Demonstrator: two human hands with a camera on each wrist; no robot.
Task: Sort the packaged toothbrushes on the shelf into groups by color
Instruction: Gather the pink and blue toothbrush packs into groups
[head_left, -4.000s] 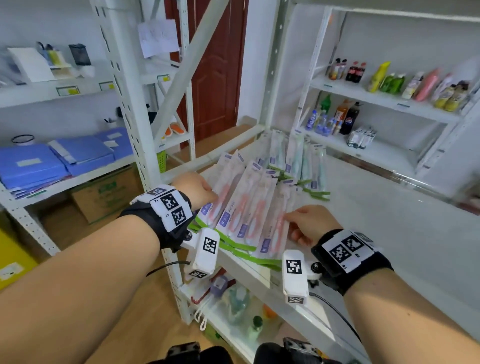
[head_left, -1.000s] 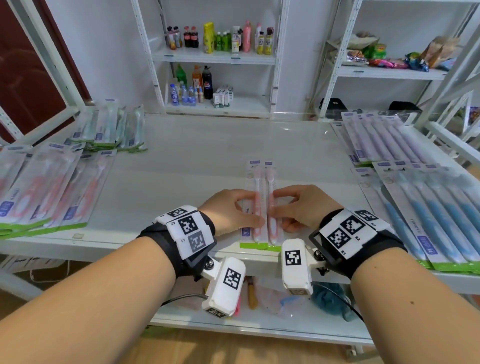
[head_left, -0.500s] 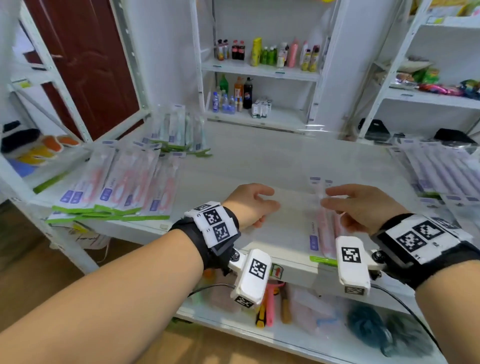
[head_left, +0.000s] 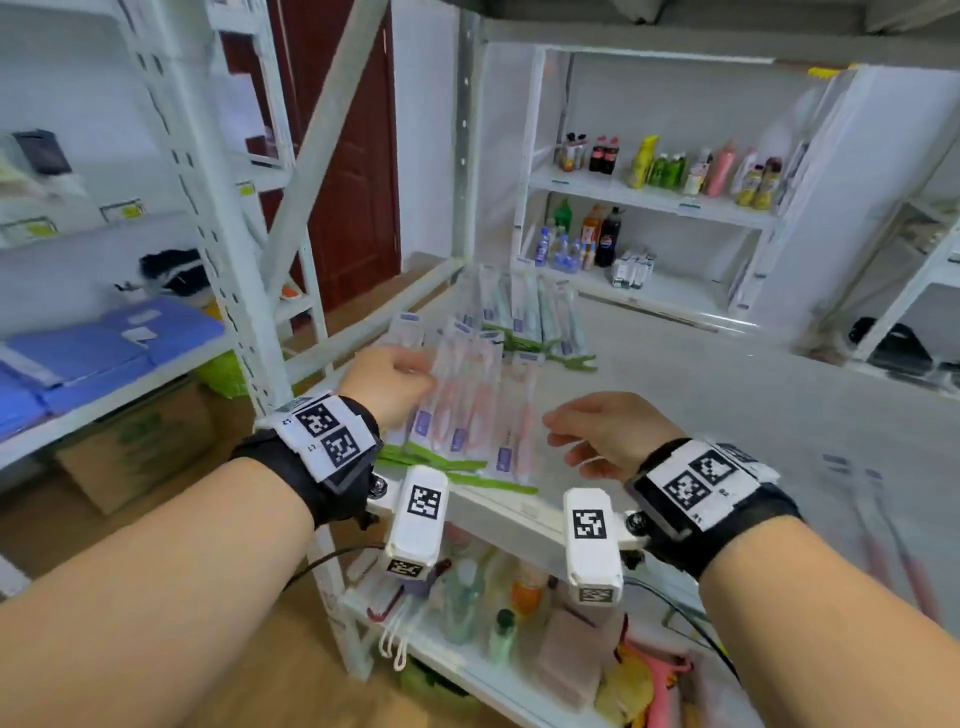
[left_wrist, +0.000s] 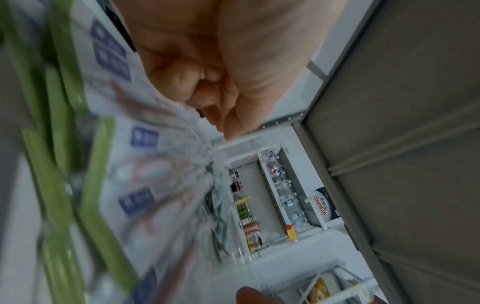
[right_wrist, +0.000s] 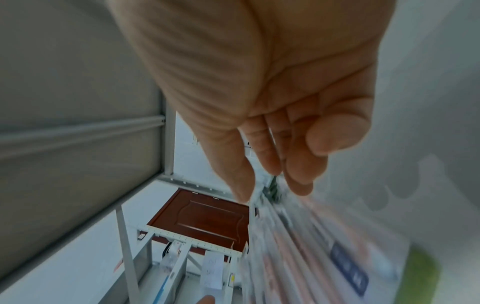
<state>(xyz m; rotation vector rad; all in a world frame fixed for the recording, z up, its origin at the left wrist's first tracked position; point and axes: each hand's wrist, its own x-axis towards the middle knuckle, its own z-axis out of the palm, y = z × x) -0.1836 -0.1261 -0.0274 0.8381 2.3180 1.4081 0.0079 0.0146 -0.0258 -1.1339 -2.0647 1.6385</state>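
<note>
Several pink toothbrush packs (head_left: 467, 415) lie fanned at the white shelf's (head_left: 727, 415) front left corner, with greenish packs (head_left: 530, 317) behind them. My left hand (head_left: 395, 384) is on the left side of the pink fan. Its fingers (left_wrist: 207, 92) are curled against the wrappers (left_wrist: 145, 185); whether they pinch one is unclear. My right hand (head_left: 592, 431) hovers just right of the fan with fingers (right_wrist: 280, 160) relaxed and empty above the pack edges (right_wrist: 311, 246). A lone pink pack (head_left: 878, 525), blurred, lies far right near the front edge.
A perforated shelf post (head_left: 228, 260) and diagonal brace stand just left of my left hand. Bottles (head_left: 675, 166) fill a far rack. The shelf below holds assorted goods (head_left: 493, 613). Blue folders (head_left: 104, 348) lie on the left rack.
Both hands let go of the pink pack at the shelf's front middle and swung left to the pink fan. My view turned left with them, so that pack now sits far right.
</note>
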